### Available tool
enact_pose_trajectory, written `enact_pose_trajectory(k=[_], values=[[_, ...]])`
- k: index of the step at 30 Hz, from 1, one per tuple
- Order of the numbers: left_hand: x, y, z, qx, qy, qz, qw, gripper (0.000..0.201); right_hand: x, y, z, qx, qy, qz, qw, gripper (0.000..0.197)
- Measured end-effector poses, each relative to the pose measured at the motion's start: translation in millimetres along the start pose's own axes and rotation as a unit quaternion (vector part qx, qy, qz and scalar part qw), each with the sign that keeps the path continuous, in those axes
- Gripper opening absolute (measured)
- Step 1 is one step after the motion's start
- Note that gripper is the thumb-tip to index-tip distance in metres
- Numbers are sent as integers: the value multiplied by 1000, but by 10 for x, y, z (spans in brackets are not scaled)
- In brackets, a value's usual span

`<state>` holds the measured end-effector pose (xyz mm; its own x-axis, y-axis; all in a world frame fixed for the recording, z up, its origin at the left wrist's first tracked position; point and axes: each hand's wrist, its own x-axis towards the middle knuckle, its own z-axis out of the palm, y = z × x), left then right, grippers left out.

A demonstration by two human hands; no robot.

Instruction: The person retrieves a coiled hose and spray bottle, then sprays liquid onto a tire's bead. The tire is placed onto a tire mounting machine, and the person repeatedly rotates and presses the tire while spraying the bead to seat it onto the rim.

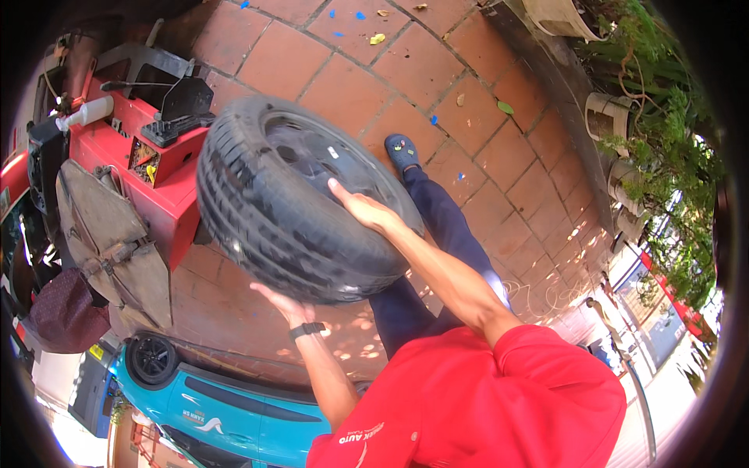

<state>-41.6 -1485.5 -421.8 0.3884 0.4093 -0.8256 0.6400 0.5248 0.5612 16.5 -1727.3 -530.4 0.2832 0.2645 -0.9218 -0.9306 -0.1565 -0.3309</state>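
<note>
One black-tyred wheel (pixel 257 207), tilted, its face turned toward the upper right of the head view; positioned in front of the person's dark trouser legs (pixel 446 214), just beside a red machine (pixel 175 199). Contact between wheel and machine: could not be told.

Two bare hands, both at the wheel. Right hand (pixel 363 209): bent over the sidewall at the rim's edge, with hold of the wheel there; one digit stretched out across the rim, other fingers mostly hidden. Left hand (pixel 285 303): spread wide, low at the tread, fingers extended and not closed round anything; whether it bore weight could not be told.

One dark wristband (pixel 307 331), left wrist, near the tread; judged worth guarding against snags.

One blue clog (pixel 401 150) on the tiled floor (pixel 347 93), near the wheel's far side; toes best kept out from under the load.

Handling notes, by judgement: the weight called for a left palm well under the tread and right fingers hooked firmly at the rim. A close hold against the thighs suited the back. The tilt wanted slow control, and the left fingers wanted keeping out from between tyre and machine.
</note>
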Motion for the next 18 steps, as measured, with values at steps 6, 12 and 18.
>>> enact_pose_trajectory(k=[6, 12, 18], values=[[-106, -275, -314, 29, 9, 64, 997, 116, -143, 243, -336, 70, 22, -129, 989, 106], [-33, -918, -473, 120, -102, 95, 983, 110, -294, 1019, -386, -38, 208, -14, 977, 89], [75, -685, 81, 43, -47, 94, 994, 115, -203, 826, -352, -18, 176, -52, 983, 90]])
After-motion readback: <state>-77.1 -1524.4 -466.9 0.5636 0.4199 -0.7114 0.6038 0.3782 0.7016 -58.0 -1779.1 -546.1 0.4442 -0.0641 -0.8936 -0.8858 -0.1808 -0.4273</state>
